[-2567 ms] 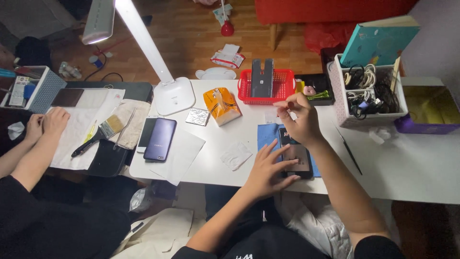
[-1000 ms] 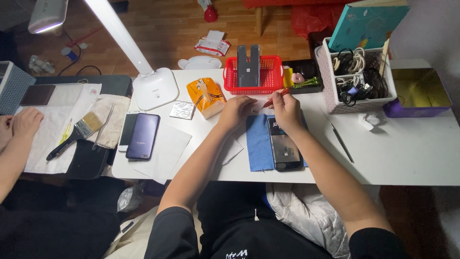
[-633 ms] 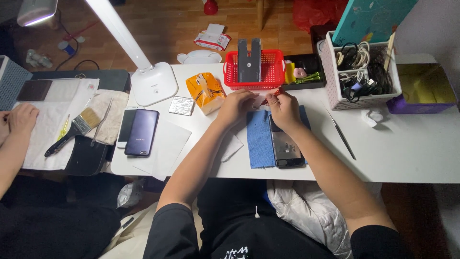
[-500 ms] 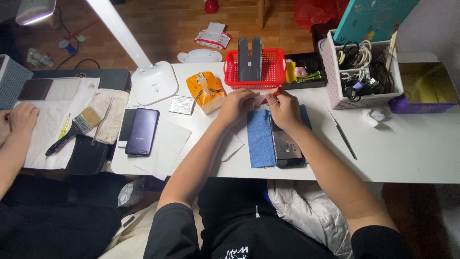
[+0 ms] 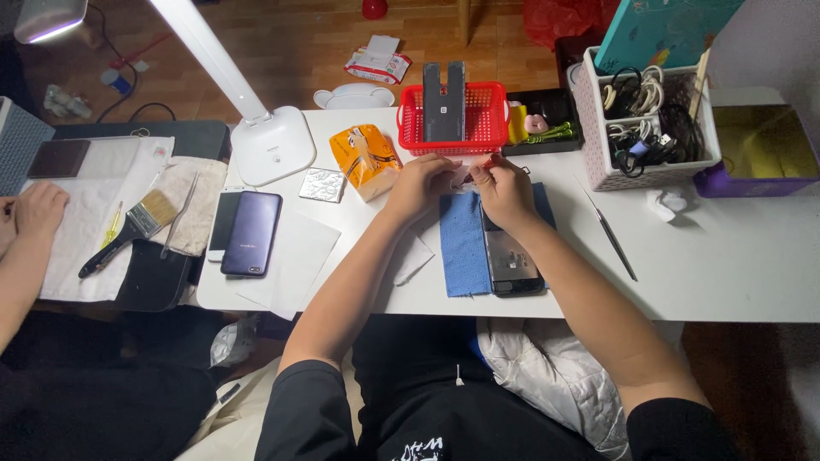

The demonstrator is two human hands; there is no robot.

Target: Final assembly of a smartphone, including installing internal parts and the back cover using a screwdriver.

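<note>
A dark phone (image 5: 510, 260) is laid flat, screen up, on a blue cloth (image 5: 464, 243) near the bench's front edge; its top end is covered by a hand.

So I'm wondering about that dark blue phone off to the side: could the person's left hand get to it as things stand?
Probably yes. The left hand is at the blue cloth with the right hand, pinching something small. Between it and the dark blue phone lie only flat sheets of paper, nothing upright.
</note>
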